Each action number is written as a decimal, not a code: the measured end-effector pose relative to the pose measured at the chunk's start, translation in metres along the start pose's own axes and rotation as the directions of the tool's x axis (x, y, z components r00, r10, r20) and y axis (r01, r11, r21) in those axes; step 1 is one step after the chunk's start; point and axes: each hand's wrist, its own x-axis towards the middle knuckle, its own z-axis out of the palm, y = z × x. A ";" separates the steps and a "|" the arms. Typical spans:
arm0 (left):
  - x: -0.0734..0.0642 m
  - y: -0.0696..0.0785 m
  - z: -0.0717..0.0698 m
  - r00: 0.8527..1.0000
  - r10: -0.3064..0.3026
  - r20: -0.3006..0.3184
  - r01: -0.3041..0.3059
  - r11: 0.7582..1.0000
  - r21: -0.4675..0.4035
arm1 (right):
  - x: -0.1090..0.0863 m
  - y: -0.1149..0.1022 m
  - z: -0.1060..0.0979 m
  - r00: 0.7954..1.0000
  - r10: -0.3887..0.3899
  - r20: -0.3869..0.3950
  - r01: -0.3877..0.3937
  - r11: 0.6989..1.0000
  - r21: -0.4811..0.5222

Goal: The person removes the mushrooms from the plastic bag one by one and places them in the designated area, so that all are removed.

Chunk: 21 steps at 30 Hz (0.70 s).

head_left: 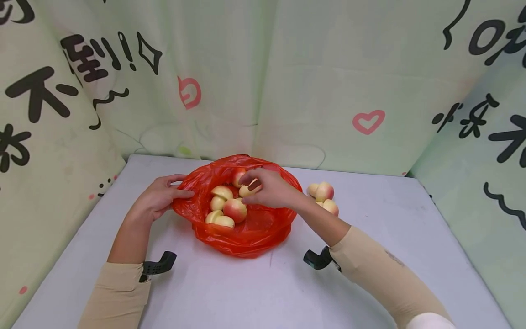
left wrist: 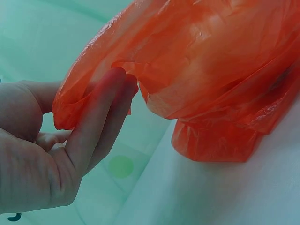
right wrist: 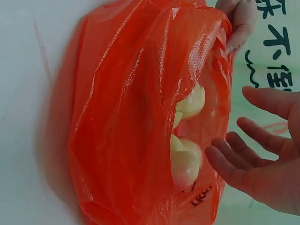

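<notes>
Left fingers are pinching the rim of a thin, crinkled red plastic bag while right fingers are hovering over its mouth.
The left hand is closing thumb and fingertips on the glossy film, which is glowing translucent orange over them; the right hand is spreading its fingers loosely apart, gripping nothing. Beneath it, smooth, rounded, peach-like fruits are clustering inside the bag, pale yellow with some blushing pink-red. The bag is slumping open in soft folds near the far edge of the matte white desk, left of centre. More such fruits, a loose group, are lying just beyond its right side, toward the desk's far right corner. Beige fabric sleeves are covering both forearms, and a pale green printed curtain is hanging behind the far edge.
</notes>
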 end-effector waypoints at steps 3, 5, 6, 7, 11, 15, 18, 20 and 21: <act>0.001 0.000 0.001 1.000 0.000 0.003 0.000 1.000 -0.003 | 0.004 -0.001 0.002 1.000 0.017 0.022 -0.017 1.000 0.000; 0.001 0.000 0.001 1.000 0.001 0.005 -0.001 1.000 -0.003 | 0.006 0.000 0.004 0.999 0.023 0.037 -0.023 1.000 0.000; 0.001 0.000 0.001 1.000 0.002 0.005 -0.002 1.000 -0.002 | 0.007 0.000 0.005 0.999 0.028 0.044 -0.028 1.000 0.004; 0.001 0.000 0.001 1.000 0.002 0.005 -0.002 1.000 0.000 | 0.008 0.001 0.006 0.998 0.030 0.051 -0.031 1.000 0.005; 0.001 0.000 0.001 1.000 0.003 0.003 -0.003 1.000 0.005 | 0.012 0.003 0.011 0.997 0.030 0.067 -0.030 1.000 0.004; 0.001 0.000 0.002 1.000 0.000 0.000 0.000 1.000 0.003 | 0.015 0.005 0.015 0.997 0.022 0.075 -0.021 1.000 -0.011; 0.001 -0.001 0.002 1.000 -0.001 0.000 0.001 1.000 0.001 | 0.018 0.007 0.018 0.997 0.026 0.076 -0.024 0.999 -0.023; 0.001 -0.001 0.002 1.000 0.002 0.004 -0.002 1.000 0.000 | 0.019 0.007 0.019 0.997 0.031 0.076 -0.029 0.999 -0.029; 0.001 -0.001 0.002 1.000 0.004 0.005 -0.004 1.000 -0.001 | 0.020 0.007 0.020 0.997 0.035 0.076 -0.032 0.999 -0.032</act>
